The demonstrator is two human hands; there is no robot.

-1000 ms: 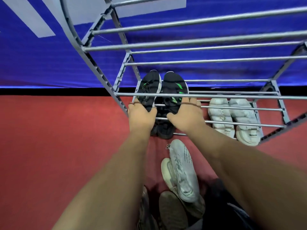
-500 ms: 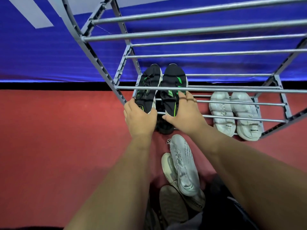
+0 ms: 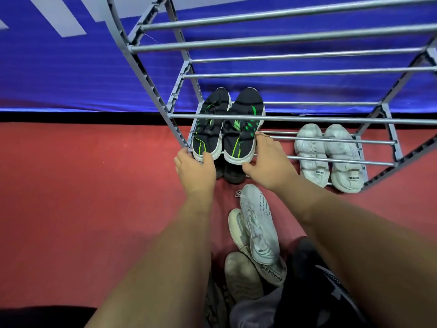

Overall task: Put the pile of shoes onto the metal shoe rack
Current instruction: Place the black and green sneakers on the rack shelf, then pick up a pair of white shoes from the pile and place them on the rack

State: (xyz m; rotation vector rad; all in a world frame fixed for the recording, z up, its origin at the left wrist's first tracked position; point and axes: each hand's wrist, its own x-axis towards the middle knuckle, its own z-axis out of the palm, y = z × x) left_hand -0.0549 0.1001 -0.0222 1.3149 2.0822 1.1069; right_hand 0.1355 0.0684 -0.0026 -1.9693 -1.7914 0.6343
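1. Underfoot, a red short-pile carpet floor (image 3: 82, 197) runs back to a glossy blue banner wall (image 3: 71, 74) with pale grey-white stripes and a black strip along its base.
2. Against that wall stands the grey metal shoe rack (image 3: 283, 39), built from smooth round rails set between notched side frames, with several tiers open between the bars.
3. At the left end of a lower tier sits a pair of black knit sneakers with green stripes and white soles (image 3: 243, 138), toes toward the wall, heels at the front rail, side by side and touching.
4. The left grip (image 3: 195, 170) curls around the heel of the left shoe, thumb on the sole edge.
5. The right grip (image 3: 269, 162) cups the heel of the right shoe, fingers along its outer side and thumb under the back.
6. Directly below them, on the bottom tier, a pair of dark shoes (image 3: 234, 175) shows only its heels.
7. At the right end of the bottom tier rests a pair of chunky white sneakers (image 3: 340, 150), heels outward, with small printed tabs.
8. Nearer the person, the pile lies on the carpet: a white knit lace-up sneaker (image 3: 257, 221) tilted over a cream shoe (image 3: 236, 228), a scuffed grey toe (image 3: 241, 273) beside them, and a black shoe with white markings (image 3: 326, 275) to the right.
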